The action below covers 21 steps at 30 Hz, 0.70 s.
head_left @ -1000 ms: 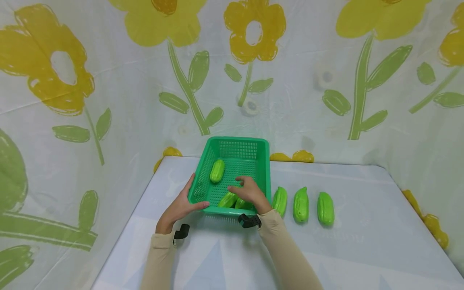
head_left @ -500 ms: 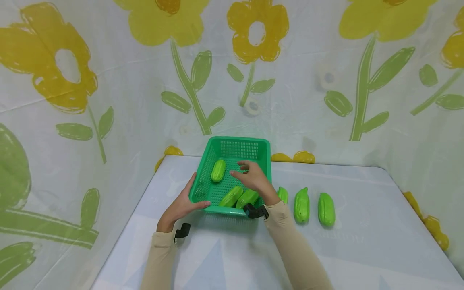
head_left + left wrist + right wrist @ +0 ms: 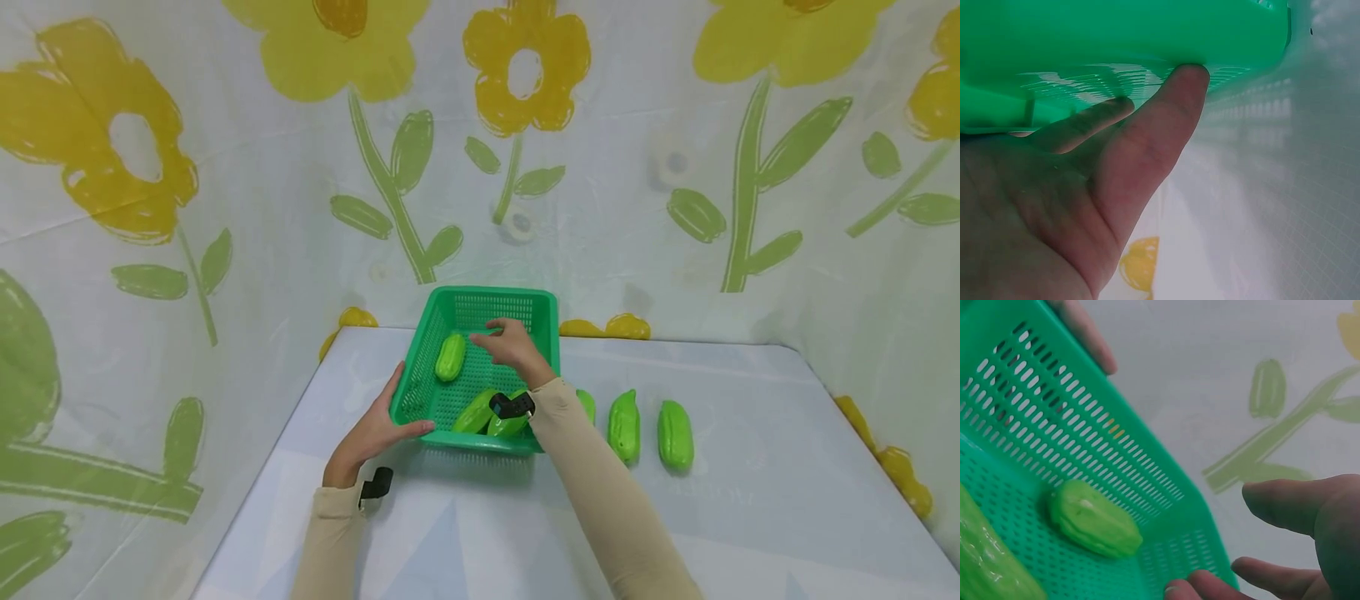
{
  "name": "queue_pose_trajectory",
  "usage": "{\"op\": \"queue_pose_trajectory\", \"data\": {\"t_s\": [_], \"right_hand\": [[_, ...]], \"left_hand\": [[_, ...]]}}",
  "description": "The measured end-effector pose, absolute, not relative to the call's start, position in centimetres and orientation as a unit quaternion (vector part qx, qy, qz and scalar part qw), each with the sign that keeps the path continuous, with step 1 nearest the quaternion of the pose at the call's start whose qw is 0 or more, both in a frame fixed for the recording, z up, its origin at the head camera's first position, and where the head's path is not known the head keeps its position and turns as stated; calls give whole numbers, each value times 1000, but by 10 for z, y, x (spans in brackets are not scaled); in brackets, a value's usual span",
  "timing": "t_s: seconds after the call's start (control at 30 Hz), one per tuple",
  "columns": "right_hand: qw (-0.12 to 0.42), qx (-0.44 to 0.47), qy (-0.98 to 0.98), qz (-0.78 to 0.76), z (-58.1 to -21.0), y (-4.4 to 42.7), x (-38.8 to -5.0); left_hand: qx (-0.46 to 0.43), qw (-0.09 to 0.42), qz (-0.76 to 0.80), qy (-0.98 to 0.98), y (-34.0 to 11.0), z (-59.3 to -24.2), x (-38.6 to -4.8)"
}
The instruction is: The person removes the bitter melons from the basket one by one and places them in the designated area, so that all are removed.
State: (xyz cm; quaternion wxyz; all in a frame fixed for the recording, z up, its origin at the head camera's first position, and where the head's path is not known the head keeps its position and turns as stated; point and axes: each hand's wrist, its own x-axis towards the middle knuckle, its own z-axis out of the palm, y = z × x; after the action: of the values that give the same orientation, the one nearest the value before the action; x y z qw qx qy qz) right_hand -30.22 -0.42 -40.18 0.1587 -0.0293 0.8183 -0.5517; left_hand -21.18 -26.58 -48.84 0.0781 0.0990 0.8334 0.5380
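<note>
A green plastic basket (image 3: 491,291) with slotted walls holds 3 ribbed, light-green gourds. One gourd (image 3: 450,358) lies near the left wall; a second gourd (image 3: 474,412) and a third gourd (image 3: 504,427) lie side by side at the front, the third partly behind the right wrist. My left hand (image 3: 372,429) rests on the front left corner, its straight thumb against the front wall and its fingers along the left wall. Over the basket's middle, my right hand (image 3: 517,346) has its thumb and fingers apart, with nothing between them.
To the right of the basket, a partly hidden gourd (image 3: 587,403), a middle gourd (image 3: 624,427) and a far-right gourd (image 3: 677,435) stand in a row on the pale table (image 3: 750,483). A flower-printed curtain (image 3: 615,208) hangs behind the table.
My right hand has risen from the front gourds and moved toward the back of the basket, baring the front gourds. The left hand and the basket have stayed put.
</note>
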Motion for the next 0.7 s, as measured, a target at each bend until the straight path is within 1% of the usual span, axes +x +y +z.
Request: {"op": "queue_pose_trajectory", "data": {"t_s": [0.23,0.47,0.7], "right_hand": [[171,-7,805,-568,-423,-18,-317],[174,-3,808,-564,-435,-31,-316],[194,24,804,-562,-443,-33,-314]], "left_hand": [[95,78,537,834,-265,-487,-211],[95,75,536,836,-268,-489,-210],[102,79,535,835,-266,-488,-212]]}}
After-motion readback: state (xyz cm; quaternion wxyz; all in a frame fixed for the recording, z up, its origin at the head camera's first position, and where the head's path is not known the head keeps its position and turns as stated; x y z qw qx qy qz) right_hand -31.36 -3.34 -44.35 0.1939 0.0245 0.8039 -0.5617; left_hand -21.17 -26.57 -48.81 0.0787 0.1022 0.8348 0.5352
